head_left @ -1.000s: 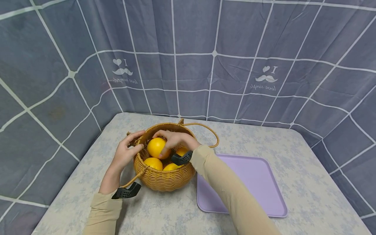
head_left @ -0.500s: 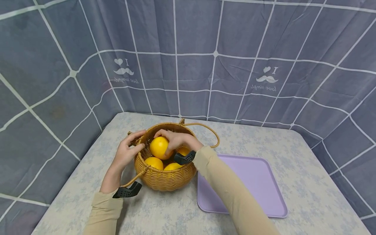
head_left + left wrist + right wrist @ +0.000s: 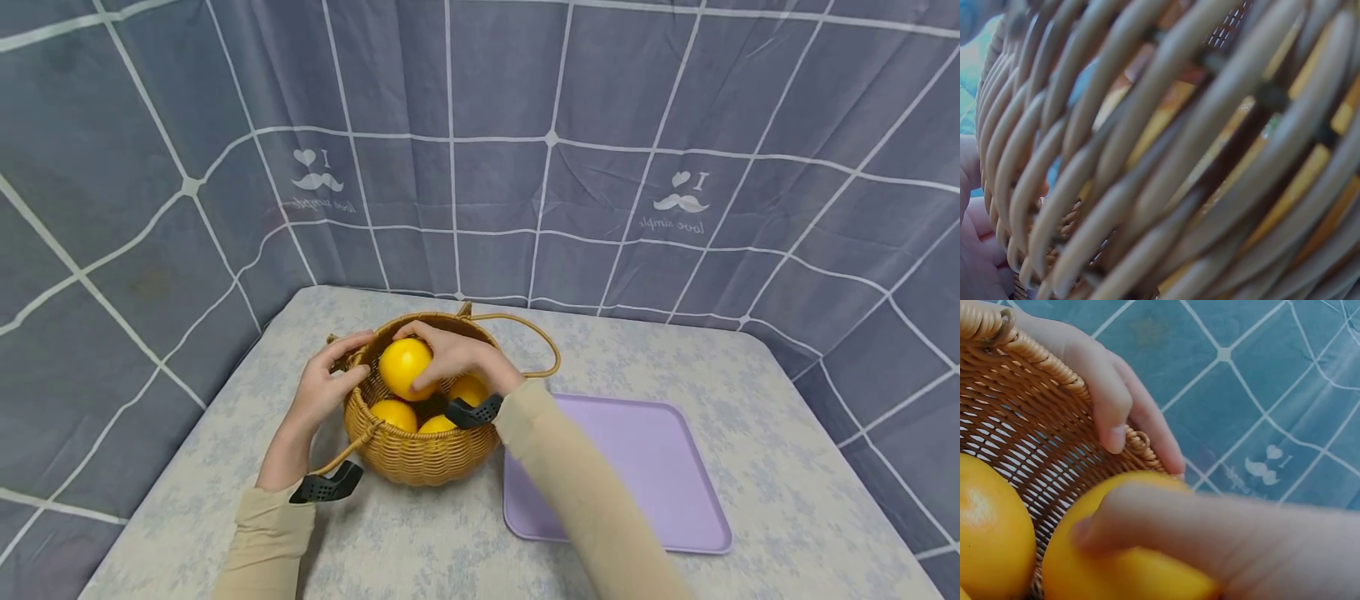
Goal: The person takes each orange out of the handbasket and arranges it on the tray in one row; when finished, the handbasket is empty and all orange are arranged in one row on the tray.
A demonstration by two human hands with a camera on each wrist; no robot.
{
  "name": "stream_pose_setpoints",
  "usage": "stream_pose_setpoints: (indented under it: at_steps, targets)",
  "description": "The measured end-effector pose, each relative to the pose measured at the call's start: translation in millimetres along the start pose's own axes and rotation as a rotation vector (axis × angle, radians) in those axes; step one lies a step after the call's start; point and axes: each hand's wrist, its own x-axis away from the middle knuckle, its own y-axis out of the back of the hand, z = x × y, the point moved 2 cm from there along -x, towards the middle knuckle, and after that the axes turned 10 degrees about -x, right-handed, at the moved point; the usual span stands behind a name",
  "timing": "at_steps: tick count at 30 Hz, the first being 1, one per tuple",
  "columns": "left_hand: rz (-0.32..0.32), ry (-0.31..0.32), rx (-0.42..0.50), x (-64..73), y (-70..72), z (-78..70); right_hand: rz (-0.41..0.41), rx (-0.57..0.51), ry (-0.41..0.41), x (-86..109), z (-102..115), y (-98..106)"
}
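My right hand (image 3: pixel 447 356) grips a round yellow-orange orange (image 3: pixel 403 367) at the mouth of a wicker basket (image 3: pixel 423 462). In the right wrist view my thumb (image 3: pixel 1141 519) lies across the near side of that orange. Several other oranges (image 3: pixel 394 414) sit lower in the basket. My left hand (image 3: pixel 324 387) holds the basket's left rim; in the right wrist view its thumb hooks over the inside and the fingers lie outside. The left wrist view is filled by the blurred wicker wall (image 3: pixel 1166 162), with yellow showing through the gaps.
A flat lilac tray (image 3: pixel 652 475) lies right of the basket, partly under my right sleeve (image 3: pixel 585 492). One thin basket handle (image 3: pixel 551 342) sticks out to the right, another toward my left wrist. A grey-blue checked curtain (image 3: pixel 495 183) stands behind the table.
My right hand has raised the orange a little inside the basket, toward the back rim. My left hand has kept its place on the rim.
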Motion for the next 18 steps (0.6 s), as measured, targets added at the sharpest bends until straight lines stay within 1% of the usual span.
stream_pose_setpoints:
  at_steps: [6,10,15,18]
  targets:
    - [-0.004,-0.002,0.002,-0.3,-1.1,-2.2,-0.095,0.001,0.071,18.8,6.4,7.7]
    - [-0.005,0.006,0.0,0.0,-0.4,-5.3,-0.145,-0.02,0.14,32.4,5.7,12.5]
    - [0.001,0.006,-0.004,4.1,2.2,-23.6,-0.199,-0.101,0.224,54.8,2.4,16.1]
    - [0.004,0.004,-0.016,6.7,3.1,-34.8,-0.256,-0.146,0.254,72.3,1.5,17.6]
